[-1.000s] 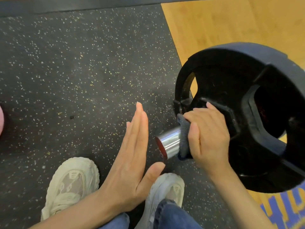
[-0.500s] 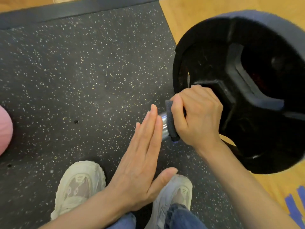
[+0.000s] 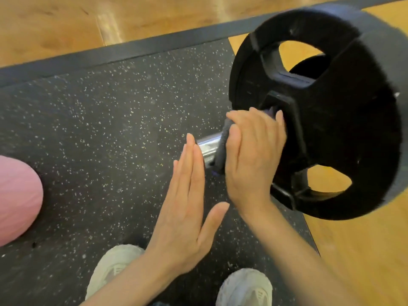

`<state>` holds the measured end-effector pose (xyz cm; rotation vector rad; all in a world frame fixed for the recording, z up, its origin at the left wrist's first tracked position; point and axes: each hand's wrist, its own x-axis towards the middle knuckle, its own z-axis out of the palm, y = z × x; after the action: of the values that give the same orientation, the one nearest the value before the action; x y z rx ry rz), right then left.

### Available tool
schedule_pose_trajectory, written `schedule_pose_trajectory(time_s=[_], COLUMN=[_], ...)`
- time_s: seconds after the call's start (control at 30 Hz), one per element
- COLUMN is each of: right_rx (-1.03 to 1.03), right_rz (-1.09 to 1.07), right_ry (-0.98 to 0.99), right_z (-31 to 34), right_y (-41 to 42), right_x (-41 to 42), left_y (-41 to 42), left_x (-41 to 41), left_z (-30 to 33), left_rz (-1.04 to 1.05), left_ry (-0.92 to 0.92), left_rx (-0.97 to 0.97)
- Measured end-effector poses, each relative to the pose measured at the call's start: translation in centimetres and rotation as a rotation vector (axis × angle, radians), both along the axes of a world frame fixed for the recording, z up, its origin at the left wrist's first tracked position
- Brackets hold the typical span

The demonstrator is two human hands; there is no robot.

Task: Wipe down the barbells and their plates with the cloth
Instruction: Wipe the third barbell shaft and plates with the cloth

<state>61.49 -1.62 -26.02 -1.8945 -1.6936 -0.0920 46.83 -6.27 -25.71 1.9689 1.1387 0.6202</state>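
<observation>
A dark grey cloth (image 3: 221,149) is wrapped round the chrome barbell sleeve (image 3: 207,146) and is gripped there by the right hand (image 3: 254,155), with the fingers curled over it close against the hub of the black weight plate (image 3: 326,120). The left hand (image 3: 187,195) is held flat with straight fingers, its fingertips laid against the sleeve's end, and nothing is held in it. The plate stands upright at the edge of the speckled rubber mat (image 3: 110,118), where the wooden floor (image 3: 55,25) begins. If the cloth is pushed too hard, the bar could probably be rolled off the mat, since it is steadied only by an open palm; fingers could also be pinched between the cloth and the plate hub. Part of a pink rounded object (image 3: 15,199) is seen at the left. No containers are visible.
</observation>
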Motion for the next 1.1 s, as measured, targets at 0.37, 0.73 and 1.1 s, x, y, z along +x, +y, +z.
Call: schedule_pose_trajectory(time_s=[0.37,0.73,1.1], right_rx=[0.071,0.188,0.233], right_rz=[0.064,0.275,0.251], right_ry=[-0.029,-0.166,-0.016], right_z=[-0.8,-2.2,-3.6], right_y=[4.2,8.8,12.2], right_x=[1.6,-0.2,-1.6], left_y=[3.4,8.8,11.7], left_x=[0.7,0.4,-1.0], left_z=[0.4,0.7,-1.1], left_rz=[0.087,0.170,0.135], left_ry=[-0.027,-0.050,0.151], left_rx=[-0.077,-0.023,0.191])
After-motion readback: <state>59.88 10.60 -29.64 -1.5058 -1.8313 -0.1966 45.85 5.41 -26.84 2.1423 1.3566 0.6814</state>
